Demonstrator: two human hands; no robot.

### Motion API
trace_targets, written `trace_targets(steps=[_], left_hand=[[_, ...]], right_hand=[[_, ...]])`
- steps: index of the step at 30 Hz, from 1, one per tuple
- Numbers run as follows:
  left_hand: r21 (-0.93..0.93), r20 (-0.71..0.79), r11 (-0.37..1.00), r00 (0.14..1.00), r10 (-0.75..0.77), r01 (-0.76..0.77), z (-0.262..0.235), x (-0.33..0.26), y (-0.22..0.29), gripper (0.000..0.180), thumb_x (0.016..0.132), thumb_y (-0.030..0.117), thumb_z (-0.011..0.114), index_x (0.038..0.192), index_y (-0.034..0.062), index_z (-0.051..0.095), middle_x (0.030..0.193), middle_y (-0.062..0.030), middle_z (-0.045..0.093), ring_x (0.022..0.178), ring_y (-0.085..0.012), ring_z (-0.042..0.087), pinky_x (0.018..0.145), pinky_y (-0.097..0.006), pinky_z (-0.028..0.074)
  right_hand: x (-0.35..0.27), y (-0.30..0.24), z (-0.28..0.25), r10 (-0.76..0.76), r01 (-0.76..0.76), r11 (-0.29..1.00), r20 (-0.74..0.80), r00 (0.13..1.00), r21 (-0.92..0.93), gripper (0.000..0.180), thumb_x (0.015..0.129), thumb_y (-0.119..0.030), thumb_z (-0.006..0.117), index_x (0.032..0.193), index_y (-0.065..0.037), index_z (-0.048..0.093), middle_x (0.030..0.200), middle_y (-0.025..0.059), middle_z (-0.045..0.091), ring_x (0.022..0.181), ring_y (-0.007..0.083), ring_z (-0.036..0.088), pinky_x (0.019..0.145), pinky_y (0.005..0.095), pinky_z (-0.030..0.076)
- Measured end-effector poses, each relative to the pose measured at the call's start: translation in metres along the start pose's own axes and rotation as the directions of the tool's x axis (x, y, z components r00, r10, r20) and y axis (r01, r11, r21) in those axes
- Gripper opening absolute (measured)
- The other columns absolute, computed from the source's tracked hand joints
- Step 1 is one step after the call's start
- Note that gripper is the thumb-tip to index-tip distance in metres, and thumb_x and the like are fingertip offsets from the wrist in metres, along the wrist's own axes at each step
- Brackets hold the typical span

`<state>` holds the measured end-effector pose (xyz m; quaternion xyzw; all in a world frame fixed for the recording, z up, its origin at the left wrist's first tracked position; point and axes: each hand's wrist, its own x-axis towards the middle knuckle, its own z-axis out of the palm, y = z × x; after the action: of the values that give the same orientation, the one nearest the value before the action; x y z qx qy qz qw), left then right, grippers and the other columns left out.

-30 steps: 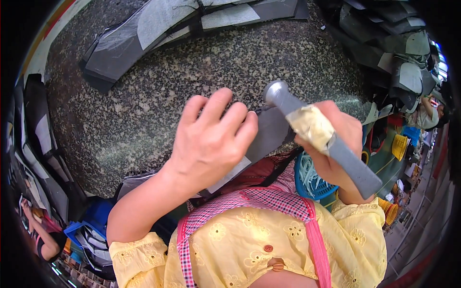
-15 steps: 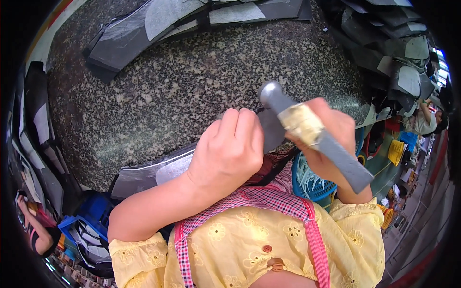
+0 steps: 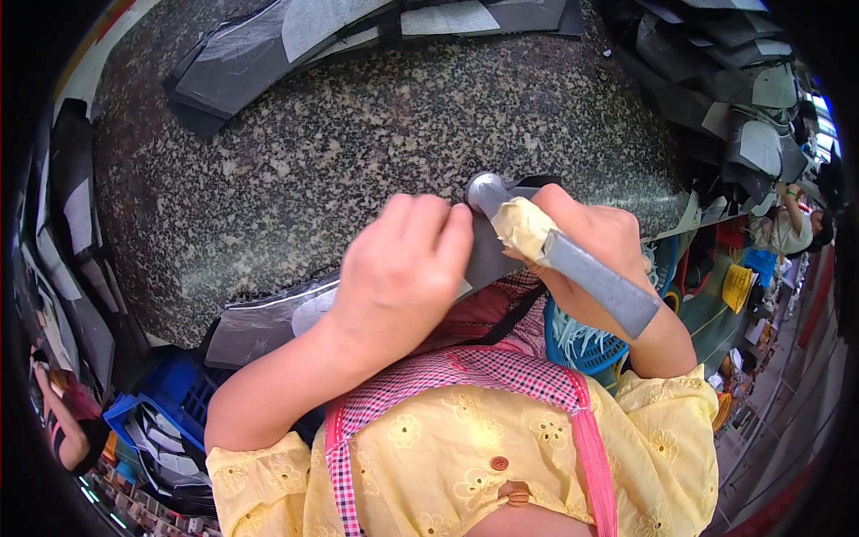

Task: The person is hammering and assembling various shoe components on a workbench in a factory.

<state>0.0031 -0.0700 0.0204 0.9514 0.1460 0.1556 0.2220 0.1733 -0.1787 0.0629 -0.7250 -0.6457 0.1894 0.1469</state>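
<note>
- Granite, speckled black and cream, for the desk [image 3: 295, 170]; along its near edge, a dark grey strip [image 3: 264, 329] with a pale patch.
- Over the strip's middle, a curled left hand [image 3: 398, 273]; impossible to tell whether pinching or merely pressing.
- Around a metal hammer [image 3: 565, 259] with cream wrapping, a closed right hand [image 3: 592, 237]; handle hidden.
- Just beside the left fingertips [image 3: 459, 219], the round hammer face; contact with the strip impossible to tell.
- Likeliest harm: a bruised finger, from a glancing blow or wandering aim so near.
- Next: a skewed strip, or one tipped off the near edge, from slackened left pressure.
- Lesser: a dented surface, from a tilted hammer face.
- Below the right forearm, a blue basket [image 3: 598, 360] of pale offcuts.
</note>
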Motion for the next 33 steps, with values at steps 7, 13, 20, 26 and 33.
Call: trace_targets(steps=[7,13,20,26,33], left_hand=[[-0.041,-0.005,0.998,0.998,0.055,-0.055,-0.005,-0.009,-0.007,0.026,0.071,0.000,0.063,0.096,-0.0009,0.066,0.083,-0.0079,0.056,0.071,-0.0230,0.056,0.058,-0.033,0.048],[-0.160,0.042,0.987,0.999,-0.003,0.010,-0.007,-0.010,-0.017,0.023,0.072,0.001,0.066,0.096,0.0018,0.068,0.080,-0.0066,0.057,0.070,-0.0213,0.056,0.057,-0.033,0.047],[-0.178,-0.027,0.984,1.000,-0.004,-0.001,-0.005,-0.027,-0.016,0.026,0.070,0.001,0.068,0.096,0.0043,0.069,0.078,-0.0058,0.056,0.068,-0.0225,0.054,0.057,-0.033,0.046],[-0.127,-0.093,0.990,0.994,0.053,-0.065,0.005,-0.010,-0.012,0.028,0.068,0.001,0.064,0.096,0.0040,0.068,0.078,-0.0058,0.053,0.068,-0.0218,0.053,0.056,-0.032,0.047],[-0.254,-0.097,0.966,0.993,-0.067,0.040,0.019,0.031,-0.012,0.024,0.072,0.003,0.068,0.096,0.0027,0.068,0.082,-0.0067,0.057,0.071,-0.0233,0.057,0.059,-0.034,0.048]], right_hand=[[0.008,0.001,-0.010,-0.011,0.011,0.999,-0.014,1.000,-0.034,0.022,0.077,-0.016,0.067,0.087,-0.009,0.049,0.064,0.0099,0.060,0.059,0.0305,0.064,0.049,0.0389,0.048],[0.010,-0.008,-0.010,-0.027,0.027,1.000,0.045,0.999,0.014,0.025,0.075,-0.016,0.068,0.087,-0.009,0.048,0.064,0.0093,0.059,0.061,0.0307,0.064,0.049,0.0389,0.048],[0.016,-0.006,-0.015,-0.073,0.076,0.988,0.025,0.997,-0.137,0.024,0.078,-0.020,0.066,0.088,-0.008,0.048,0.064,0.0081,0.059,0.062,0.0299,0.065,0.049,0.0382,0.048],[0.021,0.003,-0.017,-0.055,0.051,0.992,-0.036,0.998,-0.114,0.019,0.078,-0.018,0.069,0.082,-0.009,0.053,0.062,0.0102,0.057,0.056,0.0297,0.063,0.047,0.0364,0.048],[0.017,0.031,-0.024,0.084,-0.084,0.996,0.000,0.996,0.017,0.026,0.083,-0.028,0.071,0.086,-0.010,0.053,0.065,0.0135,0.060,0.061,0.0375,0.060,0.049,0.0443,0.045]])
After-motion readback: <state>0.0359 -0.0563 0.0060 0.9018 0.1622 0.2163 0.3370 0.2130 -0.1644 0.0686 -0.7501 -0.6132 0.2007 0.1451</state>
